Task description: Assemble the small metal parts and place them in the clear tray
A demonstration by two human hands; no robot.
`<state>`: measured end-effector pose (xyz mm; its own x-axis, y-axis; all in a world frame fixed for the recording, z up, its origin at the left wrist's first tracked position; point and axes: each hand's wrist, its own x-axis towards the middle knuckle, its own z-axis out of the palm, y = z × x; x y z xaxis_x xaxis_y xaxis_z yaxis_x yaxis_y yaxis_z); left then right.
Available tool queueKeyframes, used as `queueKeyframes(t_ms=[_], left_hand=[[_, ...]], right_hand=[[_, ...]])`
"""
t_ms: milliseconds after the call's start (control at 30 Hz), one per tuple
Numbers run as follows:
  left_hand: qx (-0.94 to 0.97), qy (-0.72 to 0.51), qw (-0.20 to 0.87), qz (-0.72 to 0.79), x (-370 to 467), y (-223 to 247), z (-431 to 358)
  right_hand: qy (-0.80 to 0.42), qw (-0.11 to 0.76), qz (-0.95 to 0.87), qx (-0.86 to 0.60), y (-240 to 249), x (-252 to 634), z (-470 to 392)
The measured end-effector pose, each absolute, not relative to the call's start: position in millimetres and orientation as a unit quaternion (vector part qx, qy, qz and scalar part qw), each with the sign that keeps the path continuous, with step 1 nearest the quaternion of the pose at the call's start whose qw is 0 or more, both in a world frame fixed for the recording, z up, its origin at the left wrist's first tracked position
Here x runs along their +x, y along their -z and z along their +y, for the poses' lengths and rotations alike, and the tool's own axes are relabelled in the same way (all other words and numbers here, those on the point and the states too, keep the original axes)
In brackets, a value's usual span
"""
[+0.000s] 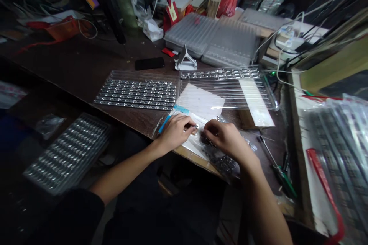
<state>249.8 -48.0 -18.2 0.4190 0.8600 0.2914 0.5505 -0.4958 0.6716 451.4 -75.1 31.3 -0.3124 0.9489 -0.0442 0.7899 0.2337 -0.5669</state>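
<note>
My left hand [177, 129] pinches a small shiny metal part [197, 126] between thumb and fingertips, above a white sheet [201, 100]. Facing it, my right hand [222, 136] has its fingers curled together over a clear plastic bag [227, 162] of small dark metal pieces; what those fingers hold, if anything, is hidden. Blue tape [181, 109] edges the white sheet. Beyond my hands lie a clear tray filled with rows of metal parts [138, 93] and a ribbed clear tray [207, 101] with parts along its far row.
A green-handled screwdriver [283, 180] lies to the right, near a white strip [257, 103] on a wooden block. Farther back are a black phone [149, 63], a white stand [185, 59] and stacked clear trays [192, 32]. More filled trays [69, 153] sit lower left.
</note>
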Motion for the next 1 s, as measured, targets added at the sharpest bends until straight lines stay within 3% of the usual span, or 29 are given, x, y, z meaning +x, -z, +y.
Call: queueKeyframes(t_ms=[167, 500, 767, 1000], left_hand=[[0.801, -0.32, 0.252, 0.439, 250.0, 18.5, -48.2], [0.74, -0.434, 0.282, 0.43, 219.1, 4.7, -49.4], [0.77, -0.406, 0.183, 0.457, 170.1, -21.0, 20.0], [0.778, -0.343, 0.193, 0.491, 187.0, -18.6, 101.3]], right_hand=[[-0.197, 0.27, -0.755, -0.564, -23.9, 455.9, -68.8], [-0.226, 0.261, -0.789, -0.509, -2.6, 419.8, -65.1], [-0.113, 0.132, -0.859, -0.481, -7.5, 405.0, -74.1], [-0.141, 0.113, -0.835, -0.52, -7.2, 405.4, -73.1]])
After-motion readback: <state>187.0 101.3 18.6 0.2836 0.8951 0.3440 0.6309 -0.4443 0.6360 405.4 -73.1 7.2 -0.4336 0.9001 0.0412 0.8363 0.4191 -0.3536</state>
